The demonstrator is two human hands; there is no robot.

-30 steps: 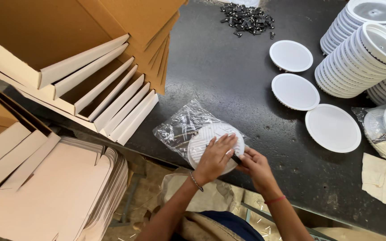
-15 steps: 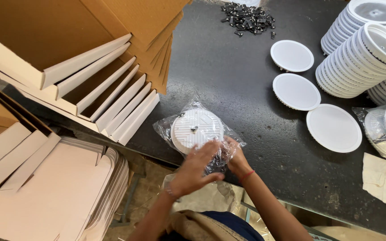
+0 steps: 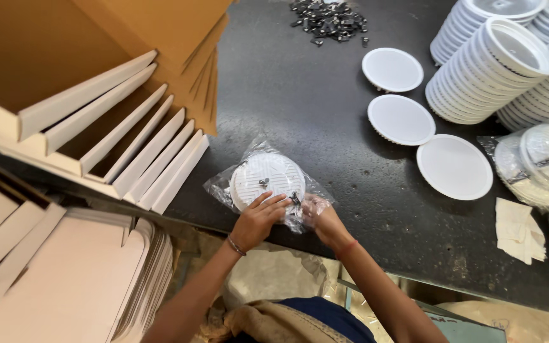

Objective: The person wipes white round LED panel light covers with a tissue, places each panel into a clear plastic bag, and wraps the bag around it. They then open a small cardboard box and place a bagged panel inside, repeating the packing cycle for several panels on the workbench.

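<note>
Left hand (image 3: 258,219) fingers pressed flat on bagged round white light fitting (image 3: 266,178) at black worktop's (image 3: 325,114) near edge, right hand (image 3: 322,216) pinching the clear bag (image 3: 309,198) beside it

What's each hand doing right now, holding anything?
Left hand: fingers pressed on the round white ribbed disc in a clear plastic bag, near edge.
Right hand: fingers closed on the bag's loose open end.

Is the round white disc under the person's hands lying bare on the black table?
No, the round white disc sits inside a clear plastic bag, which both the left hand and right hand touch.
</note>
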